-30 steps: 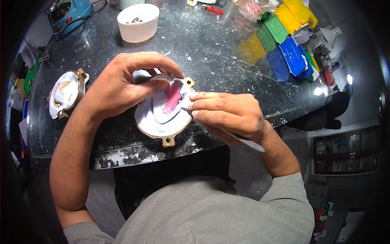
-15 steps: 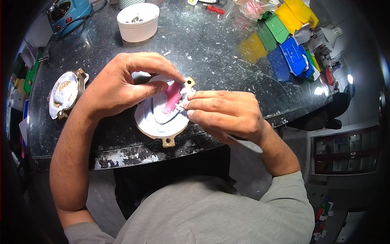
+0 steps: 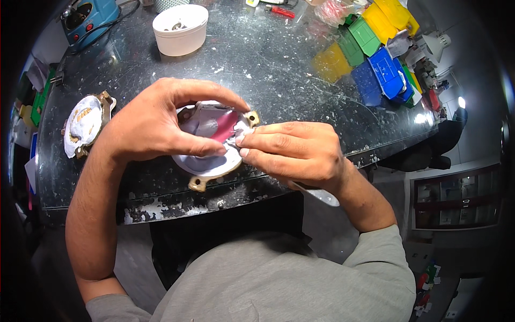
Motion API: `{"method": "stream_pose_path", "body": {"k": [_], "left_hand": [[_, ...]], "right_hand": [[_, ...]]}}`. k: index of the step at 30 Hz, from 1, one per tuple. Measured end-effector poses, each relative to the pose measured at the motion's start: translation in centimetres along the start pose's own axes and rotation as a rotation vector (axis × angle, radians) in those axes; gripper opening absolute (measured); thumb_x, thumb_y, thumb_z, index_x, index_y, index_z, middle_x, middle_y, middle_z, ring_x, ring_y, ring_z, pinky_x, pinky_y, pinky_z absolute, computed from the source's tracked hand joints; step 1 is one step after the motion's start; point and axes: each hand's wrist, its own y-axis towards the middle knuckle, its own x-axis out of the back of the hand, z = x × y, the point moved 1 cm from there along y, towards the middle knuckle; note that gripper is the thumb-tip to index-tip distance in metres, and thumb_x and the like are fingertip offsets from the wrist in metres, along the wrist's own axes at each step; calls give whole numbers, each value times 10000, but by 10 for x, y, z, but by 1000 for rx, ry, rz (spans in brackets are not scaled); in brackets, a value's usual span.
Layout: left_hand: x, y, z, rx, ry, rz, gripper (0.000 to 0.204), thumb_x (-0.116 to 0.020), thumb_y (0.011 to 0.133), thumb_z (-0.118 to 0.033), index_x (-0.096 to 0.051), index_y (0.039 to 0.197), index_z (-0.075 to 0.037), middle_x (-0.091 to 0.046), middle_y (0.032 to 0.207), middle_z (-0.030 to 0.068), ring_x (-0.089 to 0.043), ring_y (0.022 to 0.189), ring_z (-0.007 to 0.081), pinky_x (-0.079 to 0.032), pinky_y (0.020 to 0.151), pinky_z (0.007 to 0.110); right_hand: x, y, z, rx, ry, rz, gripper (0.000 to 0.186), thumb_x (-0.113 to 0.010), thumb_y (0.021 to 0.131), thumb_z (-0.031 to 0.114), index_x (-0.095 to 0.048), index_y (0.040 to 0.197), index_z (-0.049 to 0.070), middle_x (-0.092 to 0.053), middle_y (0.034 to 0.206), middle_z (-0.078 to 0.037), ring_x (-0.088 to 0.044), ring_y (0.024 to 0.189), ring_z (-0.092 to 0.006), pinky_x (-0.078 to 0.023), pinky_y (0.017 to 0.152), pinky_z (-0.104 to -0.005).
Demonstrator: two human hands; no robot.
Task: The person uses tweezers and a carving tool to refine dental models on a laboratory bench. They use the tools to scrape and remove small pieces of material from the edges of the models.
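Inspector: Where is the work?
Recorder: The round white mould (image 3: 214, 166) is near the front edge of the black bench (image 3: 279, 75), between the 2 hands. Whether it rests there or is lifted, I cannot tell. 2 metal lugs show at its rim.
Inspector: State of the hands?
Recorder: Left hand (image 3: 147, 121): thumb and forefinger apart, spanning the mould. Its other fingers are hidden, so I cannot tell whether it grips. Right hand (image 3: 300, 147): fingertips pinched together on a white wad (image 3: 242, 132), material not determinable. A slim tool (image 3: 321, 196) projects from beneath the same hand, its other end hidden.
Inspector: Progress?
Recorder: Done: the pink piece (image 3: 225, 126) lies on the white surface. In my judgement, attention to its right edge is under way and incomplete, as the wad sits against that edge.
Inspector: Outstanding?
Recorder: The margin under the fingers cannot be passed; it is covered. Another mould (image 3: 80, 129), with tooth-like yellowish shapes, lies apart at left, untouched by the fingers.
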Motion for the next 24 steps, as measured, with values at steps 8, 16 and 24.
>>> {"method": "stream_pose_path", "body": {"k": [8, 16, 24], "left_hand": [[2, -2, 4, 4, 1, 59, 578, -895, 784, -139, -765, 1342, -64, -753, 1358, 142, -641, 1374, 295, -446, 1221, 441], [4, -4, 4, -13, 29, 59, 608, -821, 775, -205, -756, 1365, -71, -743, 1382, 152, -633, 1390, 304, -423, 1244, 449], [9, -6, -4, 114, -138, 70, 623, -721, 791, -82, -699, 1407, 6, -691, 1443, 190, -638, 1373, 283, -435, 1244, 437]], "right_hand": [[-9, -2, 3, 78, -113, -69, 130, -806, 865, 136, -794, 973, 67, -815, 1049, -81, -808, 943, -207, -677, 789, -315], [-8, 2, 5, 78, -143, -55, 139, -791, 862, 142, -775, 978, 68, -804, 1072, -72, -797, 931, -206, -672, 784, -309], [1, -6, 0, -30, 79, -131, 235, -873, 848, 11, -784, 1065, 24, -806, 1040, -165, -818, 914, -281, -687, 788, -368]]}}
